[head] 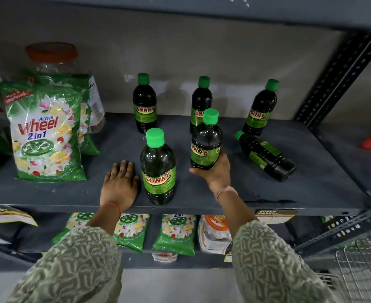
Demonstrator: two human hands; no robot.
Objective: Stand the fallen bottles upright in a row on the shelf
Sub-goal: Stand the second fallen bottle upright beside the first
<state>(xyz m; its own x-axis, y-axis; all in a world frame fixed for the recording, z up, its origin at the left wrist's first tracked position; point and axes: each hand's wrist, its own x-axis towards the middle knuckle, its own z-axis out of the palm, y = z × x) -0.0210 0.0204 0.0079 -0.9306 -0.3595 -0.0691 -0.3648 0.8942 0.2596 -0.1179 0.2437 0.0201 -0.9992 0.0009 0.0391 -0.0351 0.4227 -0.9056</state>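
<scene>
Several dark bottles with green caps and green "SUNNY" labels are on the grey shelf. Three stand upright along the back: a left one, a middle one and a right one. A front bottle stands near the shelf edge. My right hand grips the base of another bottle, held upright. One bottle lies on its side at the right, cap pointing back left. My left hand rests flat on the shelf, just left of the front bottle.
Green "Wheel" detergent bags stand on the shelf's left, with a clear jar with an orange lid behind. A perforated metal upright bounds the right side. More bags lie on the lower shelf. A wire basket sits lower right.
</scene>
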